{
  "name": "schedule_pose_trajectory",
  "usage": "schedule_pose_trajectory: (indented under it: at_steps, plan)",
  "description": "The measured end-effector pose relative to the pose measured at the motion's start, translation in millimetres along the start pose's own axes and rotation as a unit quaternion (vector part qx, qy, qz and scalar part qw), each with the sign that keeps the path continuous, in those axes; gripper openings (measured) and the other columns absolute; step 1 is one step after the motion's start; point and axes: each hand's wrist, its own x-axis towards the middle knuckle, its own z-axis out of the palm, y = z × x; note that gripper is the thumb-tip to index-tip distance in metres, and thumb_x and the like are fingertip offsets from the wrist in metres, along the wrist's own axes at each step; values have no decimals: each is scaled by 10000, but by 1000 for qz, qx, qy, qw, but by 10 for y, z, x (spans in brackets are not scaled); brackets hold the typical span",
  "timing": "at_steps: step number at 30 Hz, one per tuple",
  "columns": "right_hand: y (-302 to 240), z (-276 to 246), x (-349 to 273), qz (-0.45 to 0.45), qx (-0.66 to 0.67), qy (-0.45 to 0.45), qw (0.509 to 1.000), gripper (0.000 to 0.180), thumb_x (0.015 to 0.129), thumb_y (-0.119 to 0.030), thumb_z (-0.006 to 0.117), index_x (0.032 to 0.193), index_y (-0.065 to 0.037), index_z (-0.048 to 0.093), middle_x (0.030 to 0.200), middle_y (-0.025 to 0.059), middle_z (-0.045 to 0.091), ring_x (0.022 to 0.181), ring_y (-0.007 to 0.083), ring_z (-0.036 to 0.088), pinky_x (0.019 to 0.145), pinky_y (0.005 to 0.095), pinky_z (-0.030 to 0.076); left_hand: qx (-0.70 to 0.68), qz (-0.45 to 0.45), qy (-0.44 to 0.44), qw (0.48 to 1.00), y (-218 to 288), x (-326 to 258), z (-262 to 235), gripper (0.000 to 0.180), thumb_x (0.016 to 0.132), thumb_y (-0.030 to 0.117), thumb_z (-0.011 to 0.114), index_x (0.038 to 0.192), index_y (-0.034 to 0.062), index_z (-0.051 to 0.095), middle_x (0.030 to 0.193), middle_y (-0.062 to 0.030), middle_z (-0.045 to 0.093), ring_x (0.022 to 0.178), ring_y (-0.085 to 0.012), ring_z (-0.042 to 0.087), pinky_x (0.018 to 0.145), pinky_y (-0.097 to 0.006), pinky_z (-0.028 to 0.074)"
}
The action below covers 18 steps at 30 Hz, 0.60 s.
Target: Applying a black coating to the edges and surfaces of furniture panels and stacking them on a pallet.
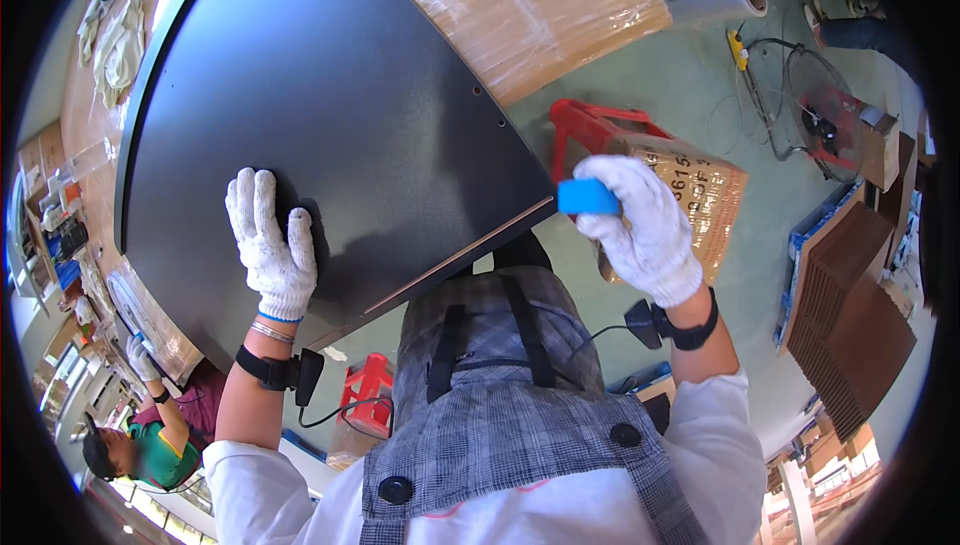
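Observation:
A large dark grey panel lies in front of me, with two small holes near its right edge and a bare brown strip along its near edge. My left hand, in a white knit glove, rests flat on the panel with its fingers stretched out. Just off the panel's right corner, my gloved right hand grips a small blue block between thumb and fingers. What the block is made of, I cannot tell.
A taped cardboard box stands beside a red stool at right. Film-wrapped cardboard lies beyond the panel, by a roll of clear film. Brown corrugated sheets are far right. A co-worker is at lower left.

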Motion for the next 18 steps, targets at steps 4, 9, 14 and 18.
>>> schedule_pose_trajectory:
  at_steps: [4, 9, 14, 18]
  plan:
    - [46, -37, -224, 102, 69, 0, 992, 444, 858, -299, 769, 1187, -57, 596, 1053, 139, 664, 939, 337, 662, 804, 397, 534, -1, -2, 0, 1000, 5, -4, -6, 560, 929, 190, 613, 1455, 54, 482, 1535, -217, 410, 1446, -443, 328, 1205, -524, 238]
    - [51, 197, -104, 55, 103, 62, 991, 438, 870, -296, 775, 1177, -52, 580, 1052, 140, 666, 938, 330, 663, 821, 402, 534, 12, -9, -4, 1000, 9, 1, -13, 553, 932, 194, 609, 1455, 62, 485, 1534, -217, 413, 1445, -443, 330, 1204, -525, 240]
    - [18, 256, 64, 26, 94, 83, 992, 422, 889, -296, 748, 1188, -61, 563, 1039, 140, 664, 934, 338, 657, 816, 417, 532, -4, -3, 0, 1000, 2, 4, -10, 549, 935, 197, 604, 1451, 52, 488, 1529, -222, 418, 1442, -444, 336, 1204, -525, 240]
    - [-42, 65, -45, 8, 5, 27, 1000, 413, 874, -298, 754, 1171, -66, 584, 1026, 143, 659, 922, 349, 651, 801, 427, 529, 8, -4, -1, 1000, 0, 5, -10, 552, 935, 195, 602, 1453, 45, 486, 1528, -227, 418, 1441, -447, 335, 1204, -522, 240]
